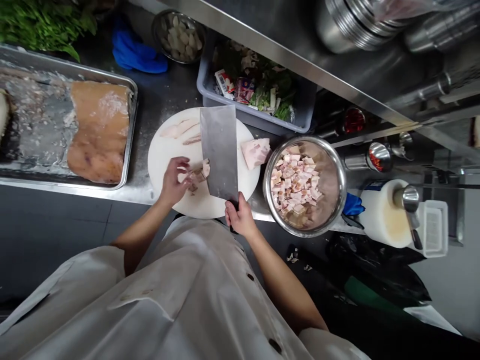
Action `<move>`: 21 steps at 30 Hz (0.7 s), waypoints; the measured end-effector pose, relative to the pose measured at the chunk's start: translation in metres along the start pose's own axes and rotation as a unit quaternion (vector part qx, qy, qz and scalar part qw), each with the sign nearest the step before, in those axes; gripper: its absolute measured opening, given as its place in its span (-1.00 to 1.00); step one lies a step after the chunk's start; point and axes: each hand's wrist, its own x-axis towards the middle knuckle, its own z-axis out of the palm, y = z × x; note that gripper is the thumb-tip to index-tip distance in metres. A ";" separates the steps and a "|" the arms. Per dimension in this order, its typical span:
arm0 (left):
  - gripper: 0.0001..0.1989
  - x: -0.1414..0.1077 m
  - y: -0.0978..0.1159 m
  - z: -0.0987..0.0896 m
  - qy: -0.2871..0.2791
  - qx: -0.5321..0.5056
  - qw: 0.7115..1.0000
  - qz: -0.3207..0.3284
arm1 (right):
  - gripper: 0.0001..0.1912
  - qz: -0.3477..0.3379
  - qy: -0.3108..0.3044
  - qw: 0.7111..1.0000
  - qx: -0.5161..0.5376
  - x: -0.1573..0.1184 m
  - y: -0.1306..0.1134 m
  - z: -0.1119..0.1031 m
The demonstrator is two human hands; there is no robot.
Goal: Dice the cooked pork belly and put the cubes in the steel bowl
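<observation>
My right hand (pixel 240 215) is wrapped round the handle of a broad cleaver (pixel 219 152), whose blade lies over a round white cutting board (pixel 178 200). On the board's left part, the fingers of my left hand (pixel 175 181) are curled beside small cut meat pieces (pixel 198 176) close to the blade; whether they pinch a piece is too small to tell. Thin pale meat strips (pixel 180 128) lie at the board's upper left. A larger chunk of meat (pixel 255 152) rests at its right edge. Right of the board, a steel bowl (pixel 333 200) holds many diced meat pieces (pixel 296 182).
A metal tray (pixel 131 125) with a large skin-on slab (pixel 99 130) is at the left. Behind the board are a grey bin (pixel 255 112) of scraps, a bowl of garlic (pixel 180 40) and a blue cloth (pixel 135 50). A steel shelf edge (pixel 300 65) crosses the upper right.
</observation>
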 end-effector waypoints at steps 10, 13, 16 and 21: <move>-0.63 0.027 0.027 0.041 -0.111 -0.241 0.939 -0.219 | -0.62 0.011 -0.005 0.969 0.246 -0.014 0.014 -0.015; -0.62 0.020 0.004 0.013 -0.006 -0.061 0.987 -0.148 | -0.60 0.040 0.027 0.973 0.224 -0.038 0.041 -0.043; -0.47 0.006 -0.015 -0.004 0.031 0.182 0.983 -0.019 | -0.57 0.092 0.003 0.975 0.204 -0.067 0.080 -0.067; -0.10 -0.002 -0.018 0.037 -0.121 0.357 0.921 0.098 | -0.54 0.129 -0.016 0.960 0.248 -0.076 0.128 -0.048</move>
